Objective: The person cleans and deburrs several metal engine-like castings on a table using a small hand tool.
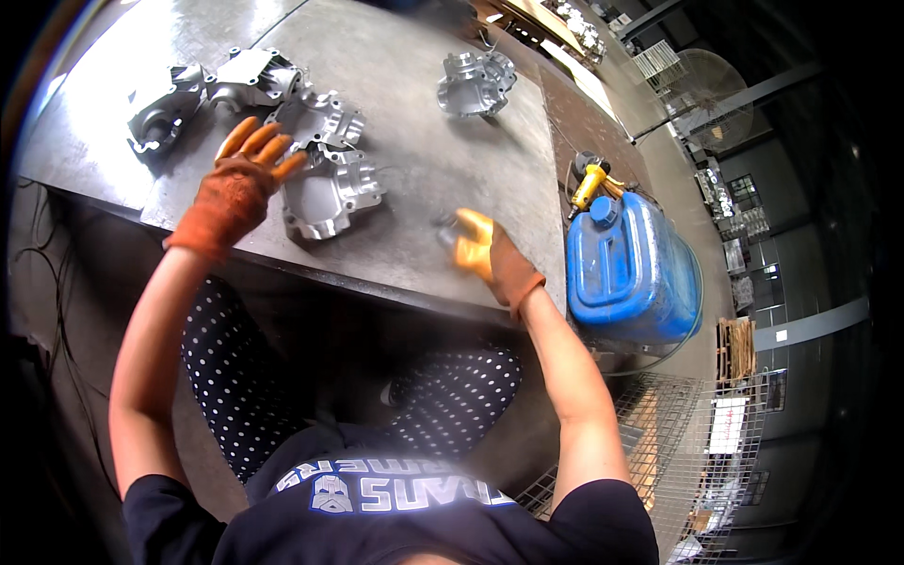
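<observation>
My left hand (235, 188), in an orange work glove, is over the table's near left part with its fingers spread and nothing gripped. Its fingertips are beside a silver cast-metal housing (330, 193) and a second housing (318, 122) just behind it. Farther left sit two more castings, a dark-sided housing (168, 108) and a housing with a flat bright top (254, 75). Near the table's front right, my right hand (492, 252), gloved alike, has its fingers curled round a small greyish thing, too blurred to name. Another metal housing (476, 85) stands apart at the back.
Beyond the right edge of the metal table (405, 235) stands a blue plastic jerrycan (626, 273). A yellow power tool (589, 186) lies behind it. A wire mesh cage (659, 433) is low on the right, and a large fan (711, 99) stands farther off.
</observation>
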`<action>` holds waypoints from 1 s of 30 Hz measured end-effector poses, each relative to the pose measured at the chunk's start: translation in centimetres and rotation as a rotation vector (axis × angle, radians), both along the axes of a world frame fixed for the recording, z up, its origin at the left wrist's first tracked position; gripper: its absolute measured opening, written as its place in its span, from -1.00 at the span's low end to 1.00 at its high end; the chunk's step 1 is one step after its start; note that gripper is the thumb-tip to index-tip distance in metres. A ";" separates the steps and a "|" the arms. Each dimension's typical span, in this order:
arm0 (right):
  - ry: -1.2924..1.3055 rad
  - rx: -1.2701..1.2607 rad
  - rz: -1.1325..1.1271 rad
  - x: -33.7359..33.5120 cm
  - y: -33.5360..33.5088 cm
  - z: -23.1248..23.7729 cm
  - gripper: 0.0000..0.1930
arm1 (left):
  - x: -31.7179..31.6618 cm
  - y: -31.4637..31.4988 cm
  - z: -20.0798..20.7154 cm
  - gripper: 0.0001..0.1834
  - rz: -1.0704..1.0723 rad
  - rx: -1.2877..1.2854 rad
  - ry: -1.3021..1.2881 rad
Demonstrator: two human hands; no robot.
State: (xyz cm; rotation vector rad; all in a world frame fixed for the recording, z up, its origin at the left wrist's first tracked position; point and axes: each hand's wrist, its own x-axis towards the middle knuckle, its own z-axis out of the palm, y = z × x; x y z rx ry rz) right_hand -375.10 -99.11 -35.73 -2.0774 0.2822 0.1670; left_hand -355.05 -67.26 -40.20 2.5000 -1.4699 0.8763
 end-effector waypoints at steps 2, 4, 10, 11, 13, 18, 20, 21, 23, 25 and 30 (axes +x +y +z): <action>-0.156 -0.258 -0.033 1.8 -1.7 -2.6 -0.63 | -2.4 -1.4 1.4 -0.55 0.057 -0.174 0.143; -0.104 -0.711 -0.032 4.2 0.5 -1.8 -0.66 | -6.7 -3.9 -0.1 -0.45 0.119 -0.263 0.309; -0.095 -1.324 0.212 9.4 6.3 -1.1 -0.77 | -7.4 -6.8 -2.9 -0.46 0.325 -0.112 0.519; -0.113 -1.402 0.227 9.8 6.5 -1.7 -0.82 | -7.1 -7.0 -3.6 -0.51 0.336 -0.114 0.449; -0.251 -1.524 0.255 10.3 6.3 -3.1 -0.85 | -6.5 -7.2 -3.6 -0.52 0.335 -0.070 0.486; -0.328 -1.681 0.142 10.0 7.1 -5.4 -0.78 | -6.5 -7.2 -3.6 -0.52 0.324 -0.056 0.526; -0.334 -1.708 0.114 9.9 7.6 -5.4 -0.75 | -6.6 -7.1 -3.6 -0.52 0.324 -0.064 0.516; -0.318 -1.697 0.103 10.0 7.8 -5.5 -0.74 | -6.5 -7.1 -3.6 -0.53 0.325 -0.070 0.508; -0.288 -1.676 0.080 10.1 7.9 -5.5 -0.72 | -6.5 -7.0 -3.7 -0.53 0.305 -0.098 0.512; -0.254 -1.686 0.062 10.1 8.3 -5.2 -0.71 | -6.5 -7.0 -3.9 -0.53 0.298 -0.107 0.519; -0.190 -1.728 0.100 10.2 8.8 -5.1 -0.72 | -6.3 -6.9 -3.9 -0.53 0.295 -0.108 0.552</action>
